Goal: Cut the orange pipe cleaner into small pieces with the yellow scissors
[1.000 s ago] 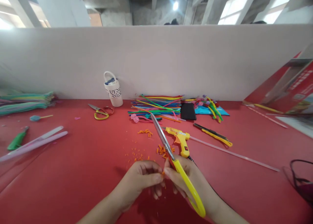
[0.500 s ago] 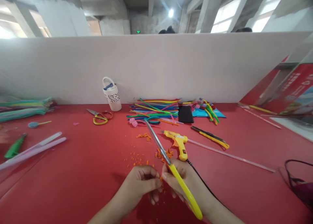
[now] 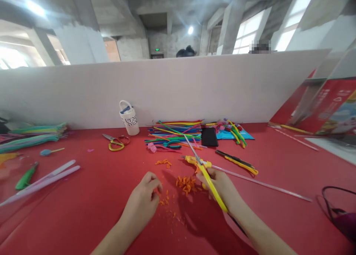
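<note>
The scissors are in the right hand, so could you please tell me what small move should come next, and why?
Perhaps the left hand could nudge the loose orange bits toward the larger orange pile, since they lie scattered close beside it, while the right hand is taken up with the scissors.

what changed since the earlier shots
The left hand moved left, the right hand forward and right; the small orange piece between them is gone from view. The right hand still holds the yellow-handled metal scissors. The yellow plastic glue gun and white patterned tumbler stayed put.
</note>
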### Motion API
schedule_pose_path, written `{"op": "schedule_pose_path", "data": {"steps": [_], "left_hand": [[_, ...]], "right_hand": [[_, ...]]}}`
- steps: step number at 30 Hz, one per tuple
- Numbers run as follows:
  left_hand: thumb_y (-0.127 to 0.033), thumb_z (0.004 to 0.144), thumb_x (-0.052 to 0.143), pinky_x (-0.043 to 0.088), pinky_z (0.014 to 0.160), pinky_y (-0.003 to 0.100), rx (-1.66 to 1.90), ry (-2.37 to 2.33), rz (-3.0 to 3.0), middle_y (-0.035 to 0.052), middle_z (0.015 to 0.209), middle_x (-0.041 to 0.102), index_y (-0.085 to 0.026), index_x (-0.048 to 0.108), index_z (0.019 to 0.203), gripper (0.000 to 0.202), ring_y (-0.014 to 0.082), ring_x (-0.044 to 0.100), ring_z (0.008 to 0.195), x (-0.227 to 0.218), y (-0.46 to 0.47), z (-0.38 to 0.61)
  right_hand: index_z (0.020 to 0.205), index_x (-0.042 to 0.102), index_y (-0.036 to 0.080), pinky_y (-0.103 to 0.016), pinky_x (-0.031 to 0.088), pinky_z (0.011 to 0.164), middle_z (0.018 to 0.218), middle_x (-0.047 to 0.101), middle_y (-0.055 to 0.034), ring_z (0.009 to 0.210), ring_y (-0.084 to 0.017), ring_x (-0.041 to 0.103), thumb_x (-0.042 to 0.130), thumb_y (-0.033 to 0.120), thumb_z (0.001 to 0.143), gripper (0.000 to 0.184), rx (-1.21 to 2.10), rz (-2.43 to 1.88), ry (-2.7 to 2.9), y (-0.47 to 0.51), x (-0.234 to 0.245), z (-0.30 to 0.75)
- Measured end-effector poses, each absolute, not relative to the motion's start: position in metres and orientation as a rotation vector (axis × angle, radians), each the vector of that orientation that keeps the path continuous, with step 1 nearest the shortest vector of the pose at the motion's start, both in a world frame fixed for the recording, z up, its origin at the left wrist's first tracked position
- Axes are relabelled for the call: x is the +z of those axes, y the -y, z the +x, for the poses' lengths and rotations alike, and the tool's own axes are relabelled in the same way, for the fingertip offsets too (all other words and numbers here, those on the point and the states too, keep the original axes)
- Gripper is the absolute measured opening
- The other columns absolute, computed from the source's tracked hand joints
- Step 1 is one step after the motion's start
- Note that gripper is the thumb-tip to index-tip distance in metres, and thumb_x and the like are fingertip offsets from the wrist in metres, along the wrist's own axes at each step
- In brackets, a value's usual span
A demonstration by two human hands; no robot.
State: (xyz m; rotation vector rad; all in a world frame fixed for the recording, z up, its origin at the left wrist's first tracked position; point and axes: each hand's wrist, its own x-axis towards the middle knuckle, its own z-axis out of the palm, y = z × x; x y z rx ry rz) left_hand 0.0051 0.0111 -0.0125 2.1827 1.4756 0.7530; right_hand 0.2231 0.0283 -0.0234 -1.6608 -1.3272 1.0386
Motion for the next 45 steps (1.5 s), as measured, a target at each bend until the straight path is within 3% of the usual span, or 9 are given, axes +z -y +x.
{"op": "schedule_pose_path", "data": {"steps": [3, 6, 9, 11, 22, 28, 32, 37, 45], "left_hand": [[-0.012, 0.072, 0.038, 0.034, 0.057, 0.023, 0.655, -1.513, 2.233, 0.0009, 0.078, 0.048, -0.018, 0.051, 0.062, 0.018, 0.0112, 0.045, 0.058, -0.007, -0.015, 0.004], [-0.025, 0.078, 0.036, 0.035, 0.060, 0.024, 0.578, -1.553, 2.279, 0.0006, 0.070, 0.049, -0.018, 0.048, 0.053, 0.028, 0.0122, 0.047, 0.059, -0.007, -0.027, -0.001], [-0.020, 0.074, 0.041, 0.036, 0.064, 0.025, 0.643, -1.664, 2.234, 0.0015, 0.078, 0.052, -0.018, 0.053, 0.074, 0.011, 0.0136, 0.049, 0.066, -0.012, -0.050, -0.007], [-0.018, 0.071, 0.045, 0.036, 0.066, 0.025, 0.646, -1.693, 2.222, 0.0021, 0.084, 0.054, -0.019, 0.053, 0.082, 0.014, 0.0137, 0.050, 0.068, -0.018, -0.067, -0.010], [-0.012, 0.062, 0.052, 0.036, 0.069, 0.029, 0.707, -1.698, 2.048, 0.0039, 0.070, 0.053, -0.017, 0.048, 0.054, 0.010, 0.0184, 0.053, 0.074, -0.036, -0.116, 0.000], [-0.023, 0.071, 0.047, 0.040, 0.048, 0.023, 0.735, -1.524, 1.736, -0.0009, 0.051, 0.054, -0.016, 0.050, 0.065, 0.010, 0.0121, 0.052, 0.047, -0.021, -0.071, 0.000], [-0.021, 0.068, 0.056, 0.042, 0.051, 0.016, 0.910, -1.183, 1.133, 0.0007, 0.067, 0.060, -0.014, 0.054, 0.088, 0.021, 0.0062, 0.054, 0.053, -0.011, -0.027, 0.003], [-0.015, 0.063, 0.064, 0.042, 0.046, 0.011, 1.052, -0.996, 0.717, 0.0009, 0.060, 0.060, -0.011, 0.057, 0.071, 0.011, 0.0041, 0.053, 0.049, -0.009, -0.010, 0.004], [-0.019, 0.069, 0.060, 0.038, 0.037, 0.013, 1.126, -0.939, 0.753, -0.0022, 0.053, 0.057, -0.013, 0.054, 0.066, 0.009, 0.0036, 0.047, 0.039, -0.009, -0.002, 0.001]], "right_hand": [[0.061, 0.042, 0.020, -0.019, 0.026, 0.033, 0.039, 0.037, 0.0090, 0.029, -0.007, 0.035, 0.047, 0.037, 0.068, 0.019, 1.058, -1.639, 1.314, -0.023, -0.023, 0.225], [0.057, 0.039, 0.021, -0.019, 0.025, 0.034, 0.036, 0.033, 0.0095, 0.029, -0.006, 0.034, 0.048, 0.036, 0.067, 0.021, 1.074, -1.634, 1.320, -0.019, -0.022, 0.220], [0.055, 0.038, 0.021, -0.019, 0.023, 0.035, 0.038, 0.033, 0.0090, 0.031, -0.006, 0.036, 0.051, 0.031, 0.065, 0.019, 1.092, -1.633, 1.347, -0.016, -0.019, 0.214], [0.054, 0.038, 0.020, -0.019, 0.022, 0.035, 0.040, 0.033, 0.0088, 0.032, -0.006, 0.036, 0.051, 0.029, 0.065, 0.019, 1.100, -1.632, 1.366, -0.014, -0.017, 0.211], [0.052, 0.031, 0.021, -0.019, 0.020, 0.038, 0.045, 0.027, 0.0086, 0.039, -0.007, 0.031, 0.047, 0.028, 0.065, 0.021, 1.049, -1.624, 1.422, -0.011, -0.018, 0.204], [0.051, 0.028, 0.022, -0.020, 0.017, 0.039, 0.046, 0.022, 0.0087, 0.043, -0.006, 0.024, 0.048, 0.029, 0.063, 0.025, 1.007, -1.595, 1.468, -0.009, -0.022, 0.203], [0.052, 0.029, 0.021, -0.020, 0.018, 0.041, 0.049, 0.024, 0.0080, 0.046, -0.007, 0.025, 0.048, 0.032, 0.064, 0.025, 1.009, -1.548, 1.528, -0.004, -0.026, 0.196], [0.055, 0.033, 0.021, -0.021, 0.019, 0.043, 0.051, 0.029, 0.0075, 0.048, -0.008, 0.025, 0.052, 0.039, 0.065, 0.028, 0.927, -1.560, 1.722, 0.005, -0.024, 0.188], [0.057, 0.034, 0.021, -0.021, 0.021, 0.043, 0.051, 0.037, 0.0057, 0.046, -0.009, 0.029, 0.050, 0.045, 0.068, 0.031, 0.718, -1.660, 1.996, 0.013, -0.020, 0.188]]}}
